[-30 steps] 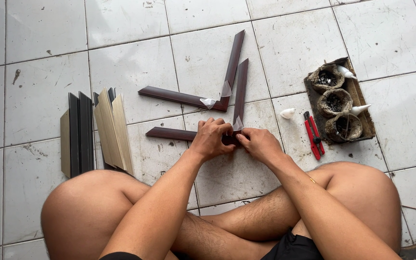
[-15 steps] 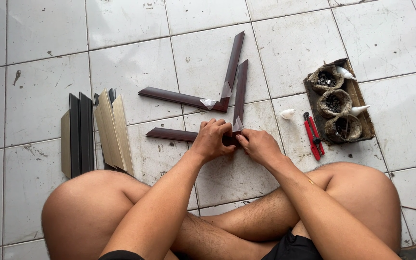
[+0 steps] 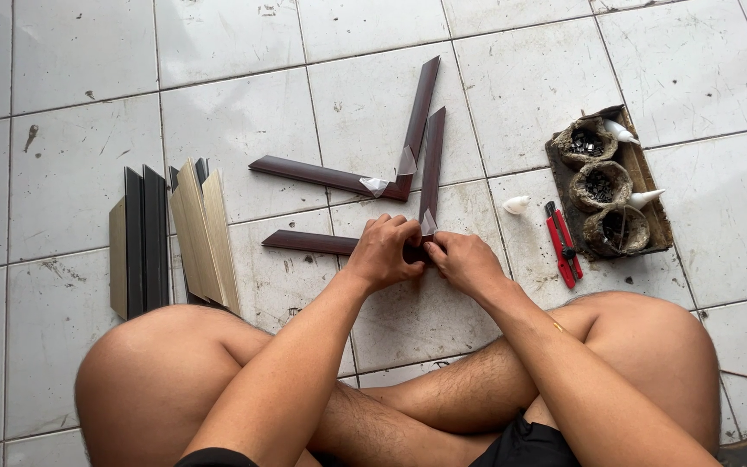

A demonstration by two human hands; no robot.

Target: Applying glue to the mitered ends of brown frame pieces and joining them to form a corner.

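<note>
A person sits cross-legged on the white tiled floor [image 3: 62,130], bare knees nearest the camera and both forearms reaching forward between them. The left hand [image 3: 384,252] and the right hand [image 3: 467,264] meet at the corner of a dark brown L-shaped frame piece [image 3: 309,243] lying flat on the floor just ahead of the shins. The fingers of both hands are curled narrowly and pinch that corner joint, where a bit of pale tape [image 3: 427,224] shows; one arm of the piece runs left, the other runs away from the person.

Just beyond it lies a second L-shaped frame piece [image 3: 330,177], its corner also taped. To the left, near the left knee, a bundle of black and beige moulding strips [image 3: 175,233] lies side by side. To the right, a red utility knife [image 3: 562,244] sits beside a brown tray [image 3: 654,216] holding three round, rough bowls, with a small white cone-shaped object [image 3: 517,204] near the knife.
</note>
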